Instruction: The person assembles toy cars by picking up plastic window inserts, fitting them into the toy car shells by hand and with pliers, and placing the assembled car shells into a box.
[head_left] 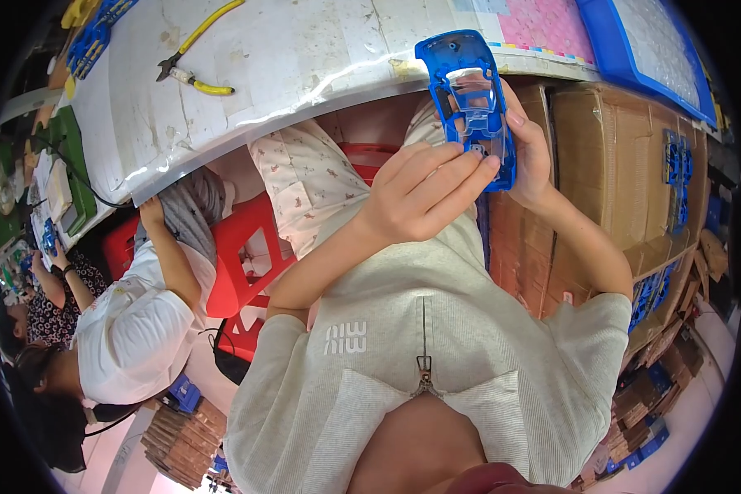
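Note:
A blue plastic toy car body shell [500,72] is held up at the table's front edge, its hollow inner side facing me. A clear window piece [472,92] sits within it. My right hand [528,148] wraps around the shell's right side, with the thumb along its edge. My left hand [424,191] is closed at the shell's near end, its fingertips pressed together inside it. Whether those fingertips pinch a small part there is hidden.
Yellow-handled cutting pliers [191,67] lie on the worn white table [305,51]. A blue tray [608,51] of clear plastic pieces stands at far right. Below it is a cardboard box [605,156] with blue parts. Red stools [237,247] and co-workers [136,317] are to the left.

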`<state>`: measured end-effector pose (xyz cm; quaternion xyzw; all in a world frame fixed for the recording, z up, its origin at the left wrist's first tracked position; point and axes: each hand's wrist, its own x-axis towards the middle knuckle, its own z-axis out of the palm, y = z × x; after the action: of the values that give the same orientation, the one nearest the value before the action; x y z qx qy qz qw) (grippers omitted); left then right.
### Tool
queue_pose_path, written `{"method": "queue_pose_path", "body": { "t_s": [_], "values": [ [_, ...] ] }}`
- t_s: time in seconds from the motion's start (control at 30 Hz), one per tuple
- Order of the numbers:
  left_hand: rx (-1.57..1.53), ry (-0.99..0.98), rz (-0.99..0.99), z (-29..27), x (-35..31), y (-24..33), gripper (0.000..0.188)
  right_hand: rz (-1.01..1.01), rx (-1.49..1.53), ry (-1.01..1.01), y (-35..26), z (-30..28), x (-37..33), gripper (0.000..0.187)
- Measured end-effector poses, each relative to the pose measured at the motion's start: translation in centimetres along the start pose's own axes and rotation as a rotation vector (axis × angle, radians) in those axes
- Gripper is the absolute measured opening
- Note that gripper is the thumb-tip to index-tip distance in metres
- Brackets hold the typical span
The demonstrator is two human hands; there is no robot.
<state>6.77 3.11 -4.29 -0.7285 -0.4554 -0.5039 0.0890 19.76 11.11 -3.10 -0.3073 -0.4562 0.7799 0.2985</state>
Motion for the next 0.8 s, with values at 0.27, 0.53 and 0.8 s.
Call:
{"method": "queue_pose_path", "body": {
  "t_s": [0.27,0.53,0.8],
  "values": [
    [0.103,-0.015,0.020,0.3,-0.3,-0.1,0.028,-0.070,-0.007,-0.032,0.2,0.2,0.2,0.048],
    [0.060,-0.211,-0.180,-0.2,1.1,0.2,0.027,-0.075,-0.019,-0.076,0.0,0.2,0.3,0.047],
    [-0.173,0.256,-0.660,0.0,1.5,-1.9,0.043,0.007,0.105,-0.126,-0.3,0.7,0.0,0.048]
  ]
}}
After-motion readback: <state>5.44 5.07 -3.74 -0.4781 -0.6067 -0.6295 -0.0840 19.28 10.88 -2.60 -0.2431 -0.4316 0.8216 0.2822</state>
